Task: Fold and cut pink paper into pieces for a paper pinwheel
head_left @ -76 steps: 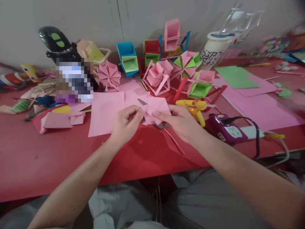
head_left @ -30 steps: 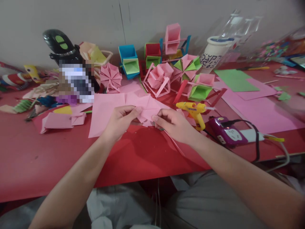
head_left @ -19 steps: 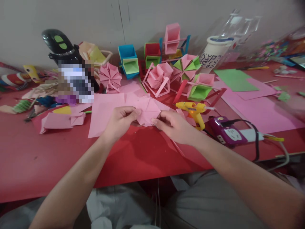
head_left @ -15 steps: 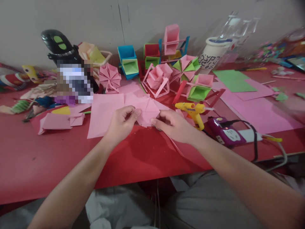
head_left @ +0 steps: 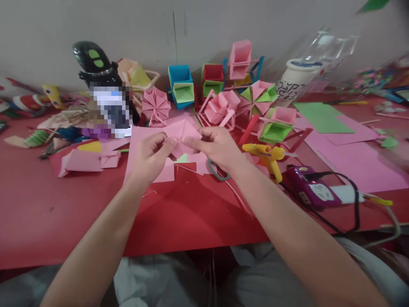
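A creased piece of pink paper (head_left: 182,133) is held up between my two hands, above the red tabletop. My left hand (head_left: 155,154) pinches its left side between thumb and fingers. On the other side my right hand (head_left: 214,146) grips it, the thumb laid across the front near the middle crease. Flat pink sheets (head_left: 164,172) lie beneath, partly covered by the hands. The greenish handle of what looks like scissors (head_left: 219,170) shows just under my right hand.
A yellow glue gun (head_left: 266,155) and a purple power strip (head_left: 311,185) with cables lie to the right. Several folded-paper models (head_left: 220,106) stand along the wall. Behind the left hand leans a phone (head_left: 111,106) on a black holder. Green paper (head_left: 322,117) and a patterned cup (head_left: 295,79) are at right.
The pink paper has been raised and turned in my hands. My right thumb has moved inward across its front. The scissors handle and sheets below now show. The view has shifted slightly.
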